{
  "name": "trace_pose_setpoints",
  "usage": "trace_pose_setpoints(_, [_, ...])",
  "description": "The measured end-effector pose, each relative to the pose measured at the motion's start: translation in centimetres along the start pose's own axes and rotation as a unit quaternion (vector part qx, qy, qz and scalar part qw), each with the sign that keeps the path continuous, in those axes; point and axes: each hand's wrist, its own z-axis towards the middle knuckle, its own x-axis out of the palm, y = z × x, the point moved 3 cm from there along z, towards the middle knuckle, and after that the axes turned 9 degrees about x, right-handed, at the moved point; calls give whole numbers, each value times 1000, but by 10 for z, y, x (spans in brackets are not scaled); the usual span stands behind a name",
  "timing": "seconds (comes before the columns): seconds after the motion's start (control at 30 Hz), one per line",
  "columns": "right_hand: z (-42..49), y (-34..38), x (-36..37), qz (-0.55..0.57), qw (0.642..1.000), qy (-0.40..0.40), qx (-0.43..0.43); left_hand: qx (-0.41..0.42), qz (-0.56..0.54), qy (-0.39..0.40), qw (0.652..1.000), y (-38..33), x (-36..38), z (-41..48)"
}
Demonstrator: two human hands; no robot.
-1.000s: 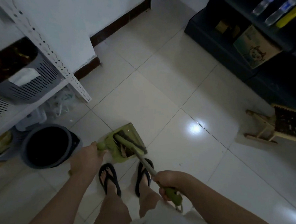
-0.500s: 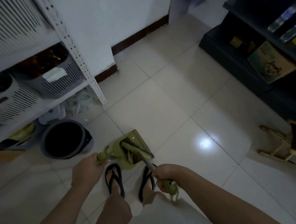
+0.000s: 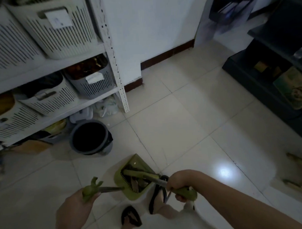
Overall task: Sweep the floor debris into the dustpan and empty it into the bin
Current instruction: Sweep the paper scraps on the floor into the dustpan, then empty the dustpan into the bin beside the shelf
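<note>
A green dustpan (image 3: pixel 131 194) hangs just above the pale tiled floor in front of my feet, with brown debris (image 3: pixel 137 182) inside it. My left hand (image 3: pixel 73 211) grips the green end of the dustpan's long handle (image 3: pixel 91 189). The green broom head (image 3: pixel 141 174) lies across the pan. My right hand (image 3: pixel 178 183) grips the broom's green handle (image 3: pixel 186 194). A grey round bin (image 3: pixel 90 137) with a dark inside stands on the floor to the left, ahead of the dustpan.
White metal shelving (image 3: pixel 112 51) with slotted baskets fills the left side, with bags and boxes under it. A dark cabinet (image 3: pixel 270 76) runs along the right. A wooden stool (image 3: pixel 300 176) stands at the right edge. My sandalled feet (image 3: pixel 131 217) are below the dustpan.
My view has tilted up and turned left, so the bin sits closer to the middle. The dustpan with the broom head in it has lifted and swung a little towards the bin.
</note>
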Motion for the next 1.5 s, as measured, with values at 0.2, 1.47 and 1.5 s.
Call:
trace_pose_setpoints(0.2, [-44, 39, 37, -177, 984, -18, -31, -45, -70, -25, 996, 66, -29, -54])
trace_pose_setpoints(1.47, [-252, 218, -126, -655, 714, -167, -181, -283, -92, -374, 878, -47, -168, -176])
trace_pose_setpoints(1.5, [-256, 219, -130, -658, 709, -171, -190, -294, -74, -364, 881, -73, -181, -176])
